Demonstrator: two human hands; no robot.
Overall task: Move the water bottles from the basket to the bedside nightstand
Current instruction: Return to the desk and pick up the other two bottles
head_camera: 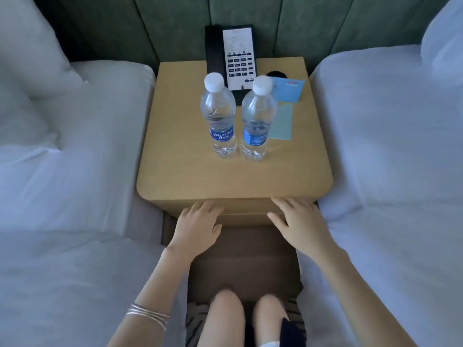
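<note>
Two white beds are flanking you, the left bed (62, 171) and the right bed (388, 159), with the wooden nightstand (225, 179) sitting between them. A black telephone (233, 56) is lying at the nightstand's far edge. Both water bottles are standing upright near the middle of the top, just in front of the telephone, with their long axes vertical and white caps pointing up. The left bottle (219, 113) is showing its blue label toward you. The right bottle (256, 118) is standing just beside it, with a narrow gap between them. You are keeping both hands flat, fingers straight and spread, gripping nothing. Your left hand (198, 226) and right hand (298, 226) are lying at the nightstand's near front edge, well apart from the bottles. A pale green card (281, 123) and a blue card (288, 90) are lying just right of the right bottle.
</note>
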